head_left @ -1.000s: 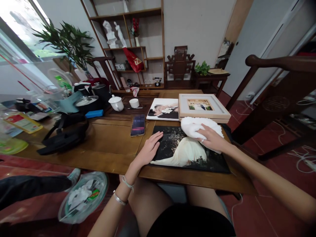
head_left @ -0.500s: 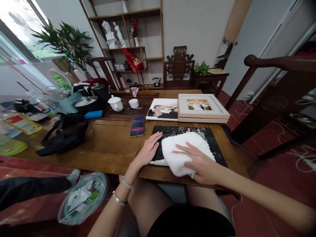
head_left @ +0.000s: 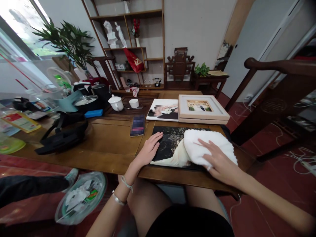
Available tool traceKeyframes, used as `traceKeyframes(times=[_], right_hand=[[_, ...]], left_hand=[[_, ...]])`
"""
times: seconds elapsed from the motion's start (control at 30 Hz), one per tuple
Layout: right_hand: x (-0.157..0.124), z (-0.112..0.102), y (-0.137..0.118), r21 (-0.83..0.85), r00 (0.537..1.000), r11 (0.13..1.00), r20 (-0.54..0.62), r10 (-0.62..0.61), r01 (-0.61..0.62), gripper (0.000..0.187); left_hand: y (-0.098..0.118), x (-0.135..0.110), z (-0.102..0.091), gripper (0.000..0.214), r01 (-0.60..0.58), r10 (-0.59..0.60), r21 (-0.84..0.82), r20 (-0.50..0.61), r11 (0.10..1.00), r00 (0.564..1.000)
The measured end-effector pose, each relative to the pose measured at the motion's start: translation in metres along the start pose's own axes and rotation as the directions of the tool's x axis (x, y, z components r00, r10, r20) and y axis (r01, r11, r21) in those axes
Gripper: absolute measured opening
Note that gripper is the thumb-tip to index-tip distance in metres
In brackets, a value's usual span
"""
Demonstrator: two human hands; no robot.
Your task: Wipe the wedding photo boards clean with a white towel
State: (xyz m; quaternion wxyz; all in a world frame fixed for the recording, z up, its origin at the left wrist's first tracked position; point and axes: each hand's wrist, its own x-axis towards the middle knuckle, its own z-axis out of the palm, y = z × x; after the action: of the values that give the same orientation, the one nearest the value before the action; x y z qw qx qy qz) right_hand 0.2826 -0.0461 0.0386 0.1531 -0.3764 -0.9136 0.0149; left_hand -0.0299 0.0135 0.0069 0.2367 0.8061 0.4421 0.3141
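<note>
A dark photo print or panel with pale flowers and a trailing white dress lies flat near the table's front edge. My left hand rests on its left edge, fingers stretched out and holding nothing. My right hand presses a fluffy white cloth down on the right part of the panel, with the fingers over the cloth and a fold of it by the thumb. The cloth hides that part of the picture and reaches past its right edge.
Behind the panel lie a framed photo on another frame and a white-edged picture. A phone, teapot, white cup and black bag are to the left. A bagged bin stands below, near someone's foot.
My right hand has slid the white cloth to the right across the panel, uncovering the pale dress and flowers in the middle. My left hand has stayed in place.
</note>
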Motion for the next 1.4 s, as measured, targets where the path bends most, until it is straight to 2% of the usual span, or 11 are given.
traceKeyframes(times=[0.1,0.17,0.4,0.5,0.63,0.83,0.93,1.03,1.23,1.3,1.4], right_hand=[[-0.016,-0.005,-0.026,0.037,0.997,0.997,0.048,-0.064,0.062,0.022],[-0.015,-0.005,-0.025,0.050,0.995,0.996,0.065,-0.081,0.078,0.024],[0.037,0.005,0.058,0.015,0.999,1.000,-0.035,0.007,-0.006,0.022],[0.054,0.005,0.077,0.005,0.999,0.999,-0.038,0.034,-0.034,0.021],[0.044,0.007,0.061,0.008,0.999,1.000,-0.042,0.023,-0.023,0.021],[0.002,0.001,-0.012,0.031,0.993,0.993,0.036,-0.116,0.115,0.023],[-0.002,-0.003,-0.028,0.063,0.979,0.983,0.100,-0.177,0.171,0.024],[0.013,-0.001,-0.014,0.042,0.986,0.989,0.087,-0.145,0.141,0.027],[0.064,0.010,0.044,-0.030,0.999,0.999,-0.003,0.033,-0.034,0.025],[0.071,0.013,0.049,-0.035,0.998,0.998,-0.015,0.056,-0.057,0.026],[0.064,0.017,0.028,-0.034,0.998,0.997,-0.013,0.067,-0.067,0.030]], left_hand=[[-0.001,0.000,0.000,0.040,0.000,0.000,-0.002,-0.002,1.000,1.000],[-0.001,0.000,0.000,0.040,0.000,0.000,-0.003,0.002,1.000,1.000],[-0.002,0.000,-0.001,0.041,-0.003,0.003,0.013,0.019,1.000,1.000],[-0.001,0.000,-0.001,0.041,0.005,-0.006,0.019,0.028,1.000,1.000],[-0.001,0.000,-0.001,0.042,0.008,-0.008,0.016,0.030,1.000,1.000],[-0.002,0.000,0.000,0.041,0.008,-0.009,0.018,0.022,1.000,1.000],[-0.003,0.000,0.000,0.042,0.007,-0.007,0.022,0.024,1.000,1.000],[-0.002,0.000,0.000,0.042,0.015,-0.015,0.017,0.026,1.000,1.000],[-0.001,0.000,-0.001,0.041,0.019,-0.020,0.010,0.026,1.000,0.999],[-0.001,0.000,-0.001,0.041,0.020,-0.021,0.009,0.029,1.000,0.999],[-0.001,0.000,0.000,0.041,0.022,-0.022,-0.005,0.019,1.000,1.000]])
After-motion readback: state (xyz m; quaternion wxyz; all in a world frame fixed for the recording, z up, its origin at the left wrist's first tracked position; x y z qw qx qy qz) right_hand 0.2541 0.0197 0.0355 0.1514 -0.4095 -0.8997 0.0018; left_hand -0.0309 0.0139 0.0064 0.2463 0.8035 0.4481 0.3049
